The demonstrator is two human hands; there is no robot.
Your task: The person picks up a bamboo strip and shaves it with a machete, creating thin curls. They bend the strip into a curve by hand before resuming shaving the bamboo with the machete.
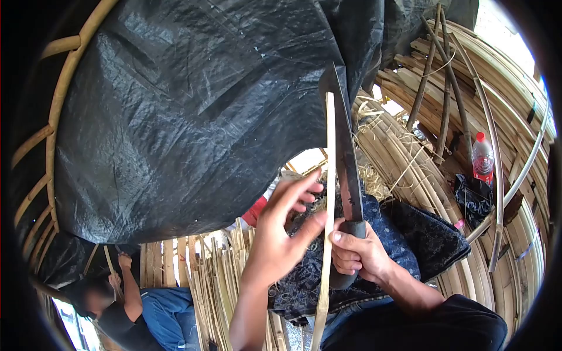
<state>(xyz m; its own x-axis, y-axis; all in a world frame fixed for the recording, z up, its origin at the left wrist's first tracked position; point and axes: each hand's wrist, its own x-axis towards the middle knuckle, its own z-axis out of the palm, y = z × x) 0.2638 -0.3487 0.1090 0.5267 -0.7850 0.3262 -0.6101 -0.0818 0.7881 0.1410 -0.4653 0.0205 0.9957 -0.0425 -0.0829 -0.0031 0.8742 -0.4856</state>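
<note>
My right hand (360, 248) is wrapped round the dark handle of a large machete (346, 169), its blade pointing up and away from me. A thin, pale bamboo strip (329, 193) runs lengthwise along the left side of the blade, its upper end near the blade's tip and its lower end passing toward my lap. Just left of the strip is my left hand (281, 231), slightly blurred, with fingers apart and the thumb tip right at the strip's edge. A dark patterned cloth (389, 234) covers my lap behind both hands.
Black plastic sheeting (193, 128) hangs ahead and left. Stacked bamboo strips (404, 164) lie on the right, with a red-capped bottle (482, 158) and a black plastic bag (473, 196). Another person (126, 304) sits at lower left beside more strips (213, 292).
</note>
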